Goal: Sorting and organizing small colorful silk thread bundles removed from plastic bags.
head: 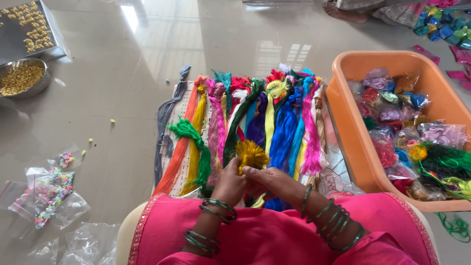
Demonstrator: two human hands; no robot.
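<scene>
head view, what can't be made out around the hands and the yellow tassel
- Head view: the base of the yellow tassel is hidden by the left hand and right hand, so each grip is unclear.
- Lower ends of the thread skeins are covered by the hands.
- Orange tub is cut off by the right edge.
- Beads in the bags are too small to tell apart.

The tassel at the fingertips was mustard yellow. The thread skeins lay in stripes of grey, orange, yellow, green, pink, white, purple, blue and magenta. The tub was pale orange, its packets lilac, red, blue and green. The bangles were dark green, the garment hot pink with a gold-patterned border. The steel bowl held golden-yellow beads. The floor was glossy beige-grey.
</scene>
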